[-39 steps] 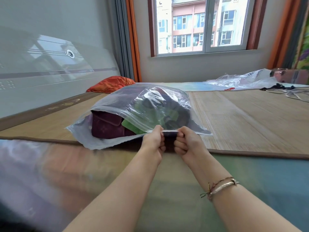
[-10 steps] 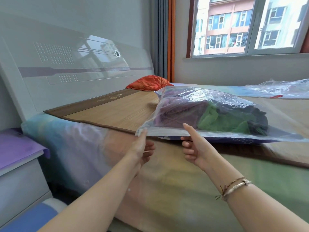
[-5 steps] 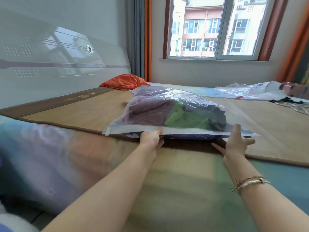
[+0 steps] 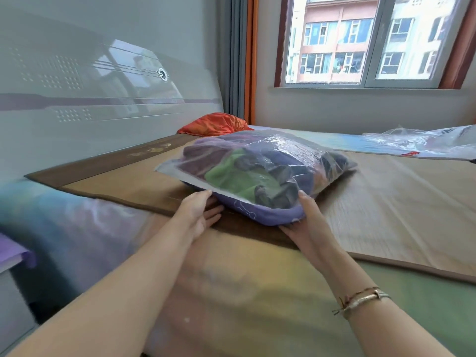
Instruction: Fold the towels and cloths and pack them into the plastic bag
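Observation:
The clear plastic bag [image 4: 260, 161] lies on the bamboo mat [image 4: 391, 207], stuffed with folded cloths: purple, green [image 4: 231, 176], dark blue, and a purple one with white bone prints [image 4: 260, 213] along the bottom. Its near edge is raised off the mat. My left hand [image 4: 198, 215] has its fingers under the bag's near left edge and its thumb at the white flap. My right hand [image 4: 309, 222] cups the near right corner, with the thumb up the bag's side and the fingers beneath.
An orange cushion [image 4: 215, 123] lies by the glossy headboard [image 4: 103, 104] at the back. A second, crumpled plastic bag [image 4: 422, 143] lies at the far right. The bed's edge is just in front of me, with a nightstand [image 4: 10, 256] at the lower left.
The bag has turned and its near end has come up. My right hand moved from lying flat on the mat to under the bag's corner; my left hand slid under the edge.

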The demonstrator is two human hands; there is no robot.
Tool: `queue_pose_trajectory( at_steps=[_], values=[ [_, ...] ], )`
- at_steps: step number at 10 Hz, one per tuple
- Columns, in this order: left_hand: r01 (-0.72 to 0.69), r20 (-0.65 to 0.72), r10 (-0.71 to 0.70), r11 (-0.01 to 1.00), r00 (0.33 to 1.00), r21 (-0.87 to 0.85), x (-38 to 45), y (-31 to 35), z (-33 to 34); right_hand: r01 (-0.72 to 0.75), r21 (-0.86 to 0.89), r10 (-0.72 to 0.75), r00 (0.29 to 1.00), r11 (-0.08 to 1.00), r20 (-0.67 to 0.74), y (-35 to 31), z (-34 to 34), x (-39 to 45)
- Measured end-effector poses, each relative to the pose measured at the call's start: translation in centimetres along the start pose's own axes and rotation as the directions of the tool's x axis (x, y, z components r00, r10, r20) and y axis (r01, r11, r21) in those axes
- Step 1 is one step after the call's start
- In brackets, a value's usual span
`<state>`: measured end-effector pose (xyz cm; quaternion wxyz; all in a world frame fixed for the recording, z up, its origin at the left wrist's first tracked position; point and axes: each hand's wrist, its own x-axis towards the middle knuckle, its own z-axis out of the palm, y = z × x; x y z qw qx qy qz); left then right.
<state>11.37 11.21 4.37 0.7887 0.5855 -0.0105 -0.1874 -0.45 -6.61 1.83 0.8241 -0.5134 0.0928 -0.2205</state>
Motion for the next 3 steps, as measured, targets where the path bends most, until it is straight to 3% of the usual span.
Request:
queue_pose_trajectory(
  at_steps=[1,2,3],
  values=[
    [-0.006,0.025,0.004,0.995,1.000,0.097,-1.1,-0.1,0.5,-0.066,-0.013,0.067,0.986,0.998,0.152,1.8,2.5,1.1],
    [-0.033,-0.002,0.034,0.985,0.999,0.170,-2.0,-0.3,-0.2,-0.045,-0.026,0.048,0.990,0.999,0.135,3.2,4.2,1.1],
    [-0.064,0.011,0.063,0.962,0.998,0.265,-4.8,-0.6,-1.1,-0.005,-0.070,0.007,1.000,0.998,0.028,2.5,4.7,0.3]
  ],
)
